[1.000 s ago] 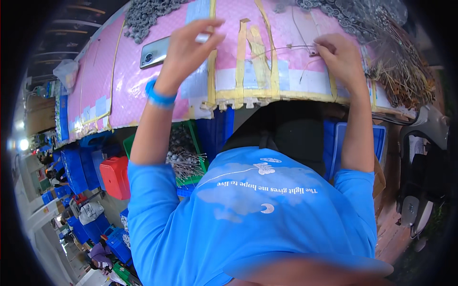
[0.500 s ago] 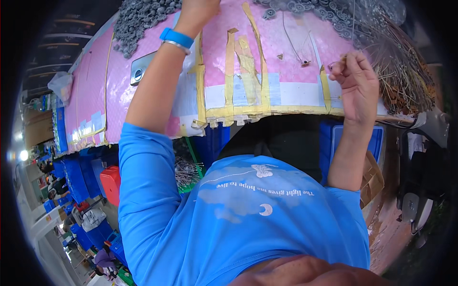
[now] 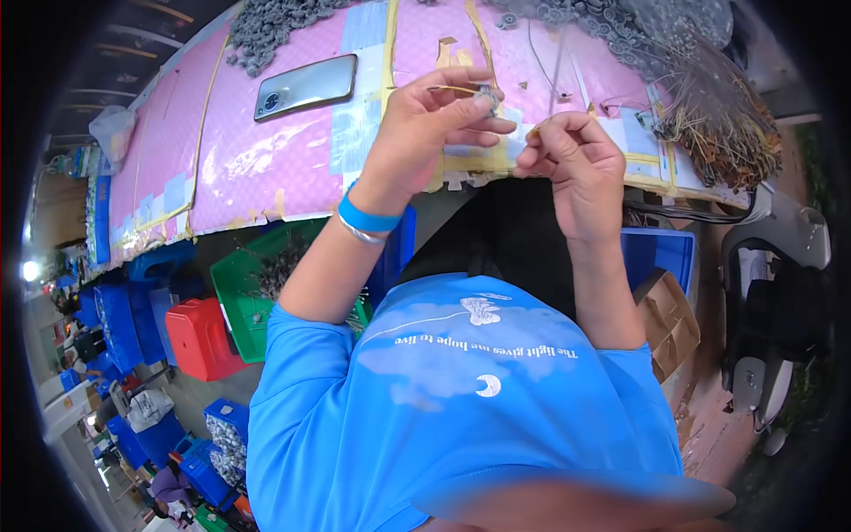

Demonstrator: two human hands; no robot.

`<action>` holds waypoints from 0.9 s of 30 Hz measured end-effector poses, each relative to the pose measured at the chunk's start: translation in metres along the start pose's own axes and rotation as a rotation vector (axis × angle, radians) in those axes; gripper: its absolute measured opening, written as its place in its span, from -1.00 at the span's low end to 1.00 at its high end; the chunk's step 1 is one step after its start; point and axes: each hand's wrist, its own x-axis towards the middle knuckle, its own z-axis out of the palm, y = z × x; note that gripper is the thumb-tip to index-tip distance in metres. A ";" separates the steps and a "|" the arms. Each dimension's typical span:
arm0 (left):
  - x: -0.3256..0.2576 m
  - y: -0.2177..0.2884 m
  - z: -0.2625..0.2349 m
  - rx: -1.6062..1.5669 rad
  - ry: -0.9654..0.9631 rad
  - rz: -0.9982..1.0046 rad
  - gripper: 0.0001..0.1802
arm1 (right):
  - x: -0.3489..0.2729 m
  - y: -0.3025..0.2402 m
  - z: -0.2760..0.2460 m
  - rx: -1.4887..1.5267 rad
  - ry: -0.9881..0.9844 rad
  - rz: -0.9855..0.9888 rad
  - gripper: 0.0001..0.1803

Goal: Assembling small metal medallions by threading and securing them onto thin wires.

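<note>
My left hand [image 3: 417, 129] is over the front of the pink-topped table [image 3: 239, 151], thumb and fingers closed on a small grey ring-like part [image 3: 487, 96]. Just to its right, my right hand [image 3: 581, 168] pinches a thin wire [image 3: 556, 80], with a small brownish end at the fingertips. A short gap separates the two hands. Beyond the right hand lies a heap of grey round parts [image 3: 612, 31]. A bundle of thin wires with brown ends [image 3: 722, 124] rests at the table's right. Another heap of grey parts [image 3: 279, 31] sits at the far left.
A phone [image 3: 306, 87] lies left of my left hand. Below the table edge are a green crate [image 3: 232, 297] holding wires, a red container [image 3: 199, 341], a blue bin [image 3: 665, 253] and a brown paper bag [image 3: 675, 324]. A clear plastic bag [image 3: 113, 133] sits far left.
My left hand has come back from the far side of the table, with a small grey part in its fingers. My right hand has moved left toward it. The phone is now uncovered.
</note>
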 end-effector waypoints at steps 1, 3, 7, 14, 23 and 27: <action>-0.006 -0.004 0.003 -0.004 -0.006 0.023 -0.60 | -0.004 0.001 0.004 -0.009 -0.001 -0.011 -0.87; -0.018 -0.004 0.012 -0.004 -0.005 0.079 -0.56 | -0.010 0.002 0.008 -0.049 0.004 -0.019 -0.87; -0.034 0.001 0.021 0.062 0.021 0.155 -0.55 | -0.021 0.004 0.011 -0.121 0.055 -0.006 -0.86; -0.043 -0.004 0.022 0.103 0.136 0.204 -0.64 | -0.032 0.014 0.011 -0.158 0.053 0.009 -0.85; -0.053 -0.001 0.017 0.010 0.138 0.102 -0.68 | -0.043 0.034 0.009 -0.215 -0.014 -0.150 -0.89; -0.058 0.001 0.018 -0.023 0.029 0.053 -0.67 | -0.025 0.030 -0.011 -0.779 -0.148 -0.489 -0.88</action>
